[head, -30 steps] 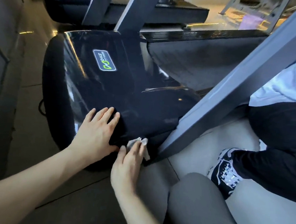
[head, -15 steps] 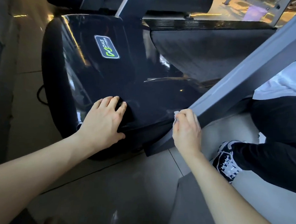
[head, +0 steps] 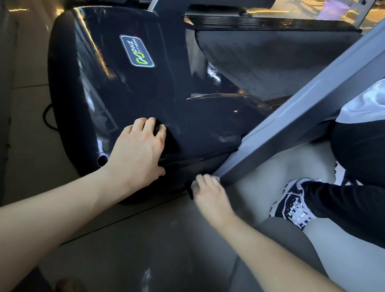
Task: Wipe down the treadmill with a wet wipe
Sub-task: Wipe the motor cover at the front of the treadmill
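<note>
Treadmill (head: 212, 115) is filling the upper and middle frame, lying low on the floor (head: 134, 244), with its glossy black motor hood (head: 112, 99) occupying the centre left and its dark belt (head: 272, 60) running off toward the upper right. The wet wipe (head: 216, 178) is showing only as a pale sliver at the fingertips of the right hand (head: 211, 192), which is curling down over it and pressing it against the hood's lower edge, just where the grey upright (head: 315, 104) is meeting the base. That upright's long axis is rising from lower centre to upper right, so its length is lying up and to the right of the grip, and the right hand is the nearer one to it. The left hand (head: 138, 151) is resting on the hood just left of the right hand, fingers bent, holding nothing, apparently bracing. The hood is looking smooth and highly reflective, catching streaks of light and carrying a green-and-white badge (head: 137, 51) toward the upper left; whether it is damp cannot be told. Another person's black-and-white sneaker (head: 294, 203) is standing at the right, apart from the upright's foot.
</note>
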Motion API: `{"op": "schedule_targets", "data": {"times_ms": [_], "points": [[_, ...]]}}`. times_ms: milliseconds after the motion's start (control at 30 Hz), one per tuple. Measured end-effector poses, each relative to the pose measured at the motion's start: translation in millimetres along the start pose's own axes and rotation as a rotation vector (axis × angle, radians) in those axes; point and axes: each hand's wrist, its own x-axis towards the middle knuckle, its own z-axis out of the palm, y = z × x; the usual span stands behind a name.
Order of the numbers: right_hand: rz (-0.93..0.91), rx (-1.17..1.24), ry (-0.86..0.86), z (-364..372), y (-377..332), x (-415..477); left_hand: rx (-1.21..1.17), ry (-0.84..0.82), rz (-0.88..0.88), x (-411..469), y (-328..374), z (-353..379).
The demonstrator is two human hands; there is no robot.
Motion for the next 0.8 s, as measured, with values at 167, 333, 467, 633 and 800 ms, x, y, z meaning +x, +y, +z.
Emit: {"op": "schedule_targets", "data": {"times_ms": [167,333,467,633,800], "points": [[-0.321,-0.146,-0.255,3,2,-14,0.017,-0.021,-0.007,1,3,-2],[-0.299,-0.286,-0.159,-40,61,-18,0.036,-0.027,0.007,3,4,-4],[-0.044,-0.324,-0.133,-62,96,-15,0.101,-0.014,0.015,7,6,-1],[-0.161,-0.405,-0.154,-46,46,-10,0.088,-0.008,0.007,10,10,-2],[-0.346,-0.421,-0.463,1,-8,-14,0.081,-0.006,-0.016,10,11,1]]}}
